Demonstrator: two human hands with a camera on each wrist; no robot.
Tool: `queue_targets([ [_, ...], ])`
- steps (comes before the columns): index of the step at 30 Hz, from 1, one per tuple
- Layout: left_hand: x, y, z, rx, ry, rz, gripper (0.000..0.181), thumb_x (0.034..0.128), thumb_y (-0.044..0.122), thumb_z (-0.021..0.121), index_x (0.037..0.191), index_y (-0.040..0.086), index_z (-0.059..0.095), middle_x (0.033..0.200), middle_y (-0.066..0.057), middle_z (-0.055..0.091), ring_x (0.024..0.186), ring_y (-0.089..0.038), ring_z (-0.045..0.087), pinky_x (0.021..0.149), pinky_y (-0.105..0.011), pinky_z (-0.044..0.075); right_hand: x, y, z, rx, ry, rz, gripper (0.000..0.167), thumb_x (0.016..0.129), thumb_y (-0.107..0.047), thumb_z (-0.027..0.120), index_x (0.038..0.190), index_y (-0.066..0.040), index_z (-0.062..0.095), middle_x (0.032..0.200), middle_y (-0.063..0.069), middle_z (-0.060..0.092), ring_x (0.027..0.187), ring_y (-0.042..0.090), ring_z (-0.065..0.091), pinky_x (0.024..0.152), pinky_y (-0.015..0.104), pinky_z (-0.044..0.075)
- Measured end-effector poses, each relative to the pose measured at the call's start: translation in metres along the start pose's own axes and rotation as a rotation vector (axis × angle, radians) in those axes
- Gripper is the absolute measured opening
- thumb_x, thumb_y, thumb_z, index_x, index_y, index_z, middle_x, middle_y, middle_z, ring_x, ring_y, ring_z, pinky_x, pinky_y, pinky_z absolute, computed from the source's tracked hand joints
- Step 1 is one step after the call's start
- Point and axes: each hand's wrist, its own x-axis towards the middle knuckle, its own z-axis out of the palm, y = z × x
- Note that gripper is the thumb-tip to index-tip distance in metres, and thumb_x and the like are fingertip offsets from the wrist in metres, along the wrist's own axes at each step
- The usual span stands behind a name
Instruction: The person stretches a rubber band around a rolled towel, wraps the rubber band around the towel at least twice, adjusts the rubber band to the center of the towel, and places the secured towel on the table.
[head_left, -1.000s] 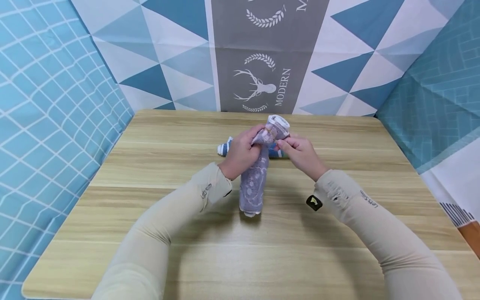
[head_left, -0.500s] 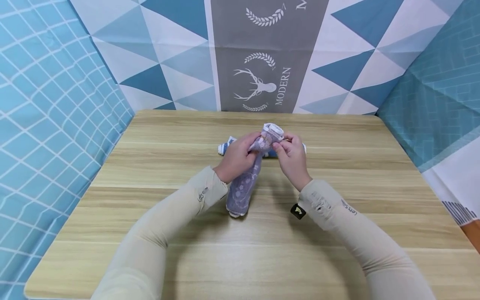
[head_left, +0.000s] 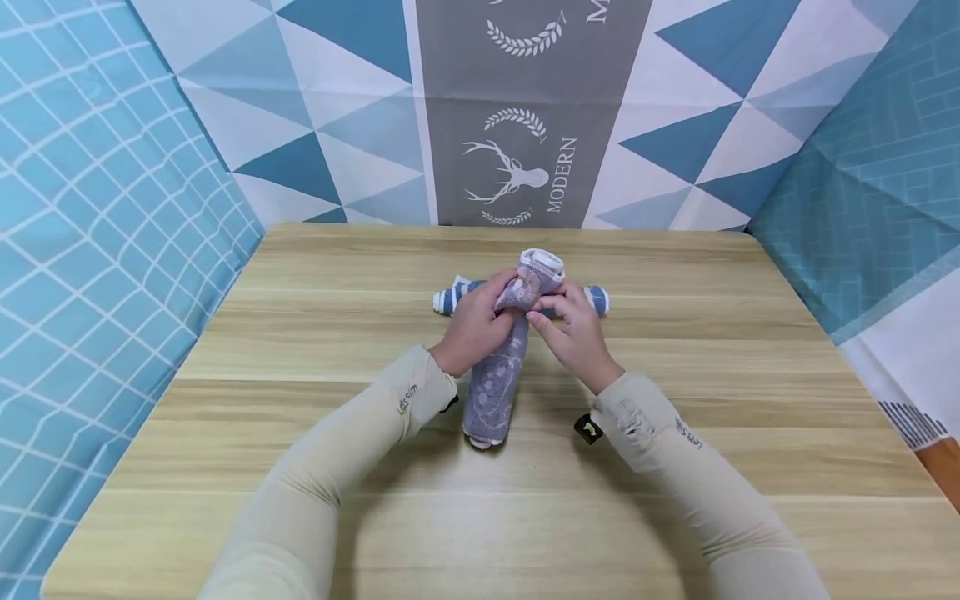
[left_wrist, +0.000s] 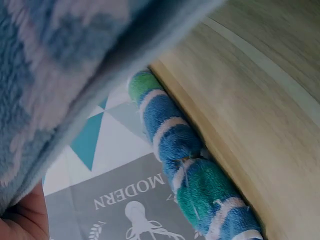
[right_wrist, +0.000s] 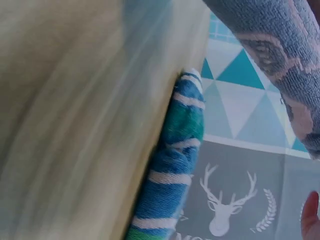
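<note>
A greyish-purple patterned towel [head_left: 493, 392] is rolled into a tube, its white-edged upper end bent over away from me. My left hand [head_left: 474, 329] grips it around the middle, thumb across the upper part. My right hand [head_left: 577, 333] has thumb and fingertips pinched at the towel's right side, just below the bent end. A thin orange band [head_left: 528, 275] shows faintly on the upper part; the fingers partly hide that area. Behind lies a second rolled towel [left_wrist: 167, 130], blue with white and green stripes, with a thin orange band at its middle.
The light wooden table [head_left: 300, 417] extends on all sides of the towels. Patterned cloth [head_left: 360, 125] covers the wall at the back edge, and blue checked cloth [head_left: 90, 250] hangs along the left side.
The purple towel's upper end has come lower and slightly left. My right hand has shifted left and down along it, uncovering the striped towel's right end. My left hand keeps its grip.
</note>
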Motion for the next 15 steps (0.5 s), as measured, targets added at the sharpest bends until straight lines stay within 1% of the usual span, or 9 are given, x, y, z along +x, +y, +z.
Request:
queue_targets([
  [3,-0.001,0.003,0.001,-0.014,0.003,0.02,0.049,0.0838,0.001,0.06,0.132,0.002,0.052,0.124,-0.018,0.06,0.113,-0.027,0.057,0.095,-0.039,0.045,0.001,-0.001,-0.003,0.026,0.02,0.003,0.012,0.078,0.01,0.071,0.079,0.007,0.059,0.085,0.021,0.054,0.083,0.029,0.052,0.072,0.025,0.045],
  [6,-0.003,0.008,0.001,-0.013,-0.016,0.04,0.05,0.0846,0.003,0.062,0.133,0.001,0.05,0.125,-0.018,0.059,0.114,-0.027,0.056,0.096,-0.039,0.045,0.002,-0.004,-0.007,0.082,0.037,0.052,0.014,0.078,0.01,0.07,0.077,0.007,0.056,0.08,0.016,0.053,0.08,0.023,0.052,0.069,0.018,0.046],
  [8,-0.005,0.011,0.0,-0.006,-0.027,0.045,0.051,0.0854,0.005,0.062,0.134,0.0,0.048,0.126,-0.018,0.058,0.114,-0.026,0.056,0.095,-0.039,0.045,0.003,-0.006,-0.009,0.102,0.033,0.075,0.013,0.079,0.009,0.069,0.078,0.007,0.056,0.08,0.014,0.054,0.079,0.021,0.051,0.068,0.016,0.046],
  [10,-0.006,0.013,0.0,-0.009,-0.04,0.044,0.052,0.0862,0.006,0.063,0.135,-0.001,0.046,0.125,-0.019,0.058,0.112,-0.026,0.057,0.093,-0.04,0.046,0.004,-0.007,-0.01,0.112,0.031,0.078,0.012,0.08,0.009,0.068,0.079,0.008,0.056,0.08,0.015,0.054,0.08,0.02,0.051,0.069,0.016,0.044],
  [12,-0.006,0.015,-0.001,-0.03,-0.054,0.031,0.055,0.0864,0.009,0.064,0.137,-0.002,0.045,0.125,-0.019,0.058,0.109,-0.026,0.058,0.091,-0.04,0.048,0.005,-0.007,-0.012,0.122,0.031,0.069,0.011,0.081,0.008,0.066,0.079,0.009,0.056,0.081,0.016,0.054,0.081,0.019,0.05,0.07,0.017,0.042],
  [13,-0.006,0.015,-0.002,-0.047,-0.063,0.013,0.056,0.0864,0.011,0.064,0.138,-0.001,0.044,0.126,-0.019,0.057,0.108,-0.026,0.058,0.089,-0.039,0.048,0.005,-0.007,-0.013,0.132,0.032,0.064,0.01,0.081,0.008,0.066,0.08,0.01,0.056,0.081,0.017,0.054,0.082,0.016,0.05,0.071,0.017,0.042],
  [14,-0.006,0.016,-0.002,-0.074,-0.076,-0.008,0.058,0.0866,0.013,0.064,0.139,-0.001,0.043,0.126,-0.019,0.057,0.107,-0.025,0.058,0.088,-0.039,0.048,0.006,-0.007,-0.013,0.142,0.035,0.059,0.01,0.081,0.009,0.065,0.08,0.01,0.056,0.081,0.017,0.053,0.083,0.014,0.05,0.071,0.017,0.042],
  [15,-0.005,0.016,-0.003,-0.124,-0.093,-0.039,0.059,0.0872,0.015,0.065,0.14,0.0,0.042,0.125,-0.019,0.057,0.104,-0.025,0.059,0.086,-0.038,0.05,0.007,-0.007,-0.014,0.154,0.037,0.056,0.01,0.081,0.009,0.065,0.08,0.01,0.055,0.082,0.016,0.053,0.084,0.011,0.05,0.072,0.016,0.043],
])
